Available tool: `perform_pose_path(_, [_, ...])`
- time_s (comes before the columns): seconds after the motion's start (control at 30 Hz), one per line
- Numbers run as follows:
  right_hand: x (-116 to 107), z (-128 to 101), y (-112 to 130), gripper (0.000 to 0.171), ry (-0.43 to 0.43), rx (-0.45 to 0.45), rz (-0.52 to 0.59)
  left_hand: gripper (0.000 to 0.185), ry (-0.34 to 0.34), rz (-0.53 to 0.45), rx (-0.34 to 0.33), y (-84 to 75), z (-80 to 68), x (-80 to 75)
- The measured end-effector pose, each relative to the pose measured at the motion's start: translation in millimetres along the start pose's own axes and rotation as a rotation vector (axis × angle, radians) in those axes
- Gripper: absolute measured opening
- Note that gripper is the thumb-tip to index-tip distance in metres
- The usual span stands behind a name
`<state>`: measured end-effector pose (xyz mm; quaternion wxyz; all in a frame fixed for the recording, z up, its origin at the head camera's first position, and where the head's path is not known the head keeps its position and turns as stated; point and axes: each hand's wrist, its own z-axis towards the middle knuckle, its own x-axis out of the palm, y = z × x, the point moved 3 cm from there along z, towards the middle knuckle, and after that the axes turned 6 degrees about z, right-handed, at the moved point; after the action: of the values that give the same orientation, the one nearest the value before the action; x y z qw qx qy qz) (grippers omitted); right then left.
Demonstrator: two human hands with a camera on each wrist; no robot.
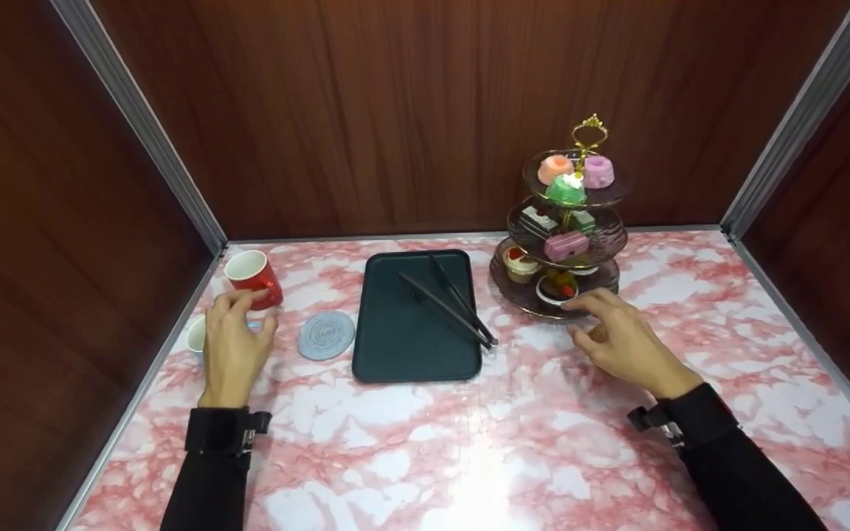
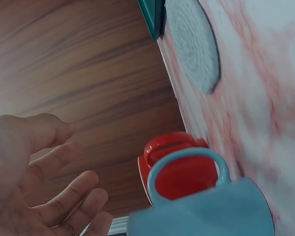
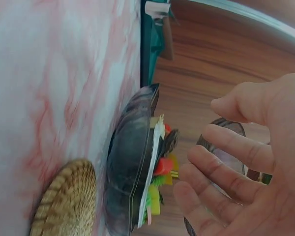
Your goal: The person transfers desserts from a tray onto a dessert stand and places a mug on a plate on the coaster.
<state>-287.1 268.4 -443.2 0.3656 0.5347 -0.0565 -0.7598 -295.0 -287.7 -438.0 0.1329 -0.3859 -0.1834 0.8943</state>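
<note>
My left hand (image 1: 244,317) hovers with relaxed fingers over a light blue mug (image 1: 196,338) near the table's left edge and holds nothing. In the left wrist view the blue mug (image 2: 201,214) lies right below the fingers (image 2: 64,196), with a red mug (image 2: 174,169) just behind it. That red mug (image 1: 254,278) sits beyond my fingertips. My right hand (image 1: 593,318) hangs open above a woven coaster (image 3: 64,201), close to the bottom plate (image 3: 125,172) of a three-tier dessert stand (image 1: 565,243).
A dark green tray (image 1: 410,346) lies mid-table with black tongs (image 1: 448,301) across it. A grey round coaster (image 1: 326,335) sits between the tray and the mugs. Wooden walls close in the back and both sides. Small cakes fill the stand's tiers.
</note>
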Motion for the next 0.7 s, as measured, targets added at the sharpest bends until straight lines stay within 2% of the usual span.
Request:
perform_pose_path(0.2, [6.3,3.8,6.9,0.037,-0.016,-0.064,-0.02,0.048,0.041,0.083,-0.049,17.9,1.1,-8.5])
perform_pose_path(0.37, [10.4,7.0,12.0,0.036,-0.027,-0.104,-0.039,0.074,0.151,0.148,-0.105,32.1,-1.0,-13.0])
perform_pose_path(0.53, [16.5,11.4,17.7,0.037,-0.006,-0.09,-0.044,0.099,0.252,0.163,-0.163,45.9,-2.8,-14.9])
perform_pose_path(0.7, [23.9,16.1,24.4,0.036,0.007,-0.13,-0.005,0.103,0.314,0.144,-0.211,56.3,-4.9,-14.9])
